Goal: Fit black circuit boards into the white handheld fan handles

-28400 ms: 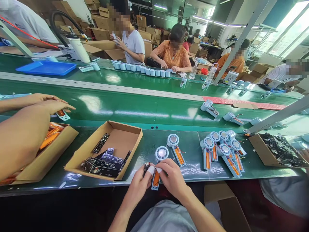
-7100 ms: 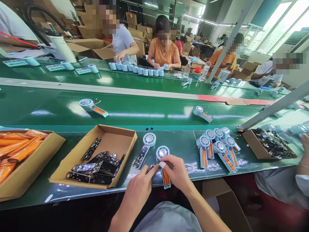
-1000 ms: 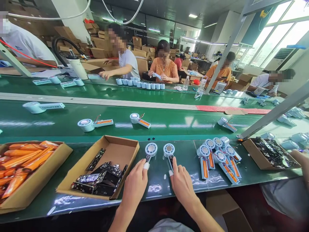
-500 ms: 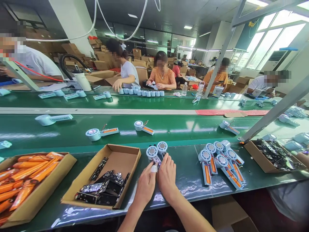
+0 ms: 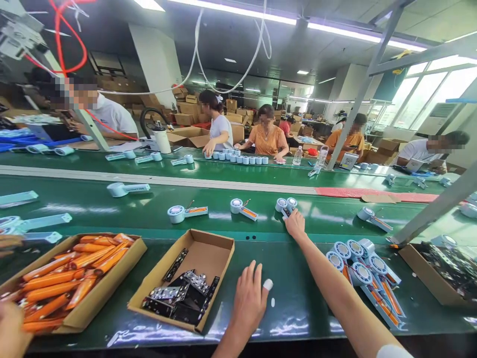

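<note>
My right hand (image 5: 295, 222) reaches out over the green belt, its fingers closed on the handle end of a light-blue handheld fan (image 5: 281, 204). A second round fan head (image 5: 292, 202) sits against the first one; how the fingers divide between the two is hidden. My left hand (image 5: 249, 296), with a white cover on one fingertip, hovers low over or rests on the dark green table, open with nothing in it. To its left stands a cardboard tray (image 5: 219, 293) of black circuit boards (image 5: 186, 293). Several opened fans (image 5: 361, 273) with orange cells lie piled by my right forearm.
A box (image 5: 122, 278) of orange battery cells is at left, with another person's hand (image 5: 13, 318) beside it. More fans (image 5: 177, 214) lie along the belt. At right are a box of boards (image 5: 428, 278) and a slanted metal post (image 5: 436, 204). People sit across the belt.
My right hand has carried the two fans from the table forward onto the belt. My left hand has let go and drawn back, its fingers apart. The view has shifted left.
</note>
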`<state>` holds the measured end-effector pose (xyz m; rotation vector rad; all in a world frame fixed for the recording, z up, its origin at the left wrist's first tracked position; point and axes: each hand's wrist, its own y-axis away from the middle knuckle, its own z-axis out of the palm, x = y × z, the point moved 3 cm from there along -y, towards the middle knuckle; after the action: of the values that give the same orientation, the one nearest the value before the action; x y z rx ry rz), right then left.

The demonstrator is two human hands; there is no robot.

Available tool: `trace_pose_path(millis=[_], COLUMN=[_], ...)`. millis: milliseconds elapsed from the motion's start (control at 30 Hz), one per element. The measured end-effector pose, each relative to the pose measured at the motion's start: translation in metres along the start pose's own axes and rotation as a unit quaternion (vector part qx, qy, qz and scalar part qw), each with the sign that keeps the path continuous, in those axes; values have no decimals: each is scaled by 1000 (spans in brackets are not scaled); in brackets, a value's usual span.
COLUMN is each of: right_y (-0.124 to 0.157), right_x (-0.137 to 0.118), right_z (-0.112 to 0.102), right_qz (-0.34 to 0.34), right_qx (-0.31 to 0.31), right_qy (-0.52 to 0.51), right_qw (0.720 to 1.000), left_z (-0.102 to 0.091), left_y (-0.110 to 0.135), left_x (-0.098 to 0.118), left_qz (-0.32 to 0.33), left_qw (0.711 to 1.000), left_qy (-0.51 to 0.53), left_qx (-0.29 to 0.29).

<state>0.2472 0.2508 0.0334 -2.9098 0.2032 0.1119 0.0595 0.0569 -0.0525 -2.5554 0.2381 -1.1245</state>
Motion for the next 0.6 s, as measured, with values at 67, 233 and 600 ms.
trace_pose_path(millis=[67,233,600], right_y=[-3,-6,-25], right_x=[-2,-46,-207], right_z=[3,0,-19], right_qz=[7,-121,-181], right_qx=[-6,-41,-90], right_qy=[-7,-68,-456], right_qw=[1000,989,867], left_z=[4,8,35], left_y=[1,0,2], left_x=[3,3,-17], left_qz=[18,34,-42], left_qw=[998,982,986], left_qy=[-60,-178,-150], left_qx=[-20,-61,-66])
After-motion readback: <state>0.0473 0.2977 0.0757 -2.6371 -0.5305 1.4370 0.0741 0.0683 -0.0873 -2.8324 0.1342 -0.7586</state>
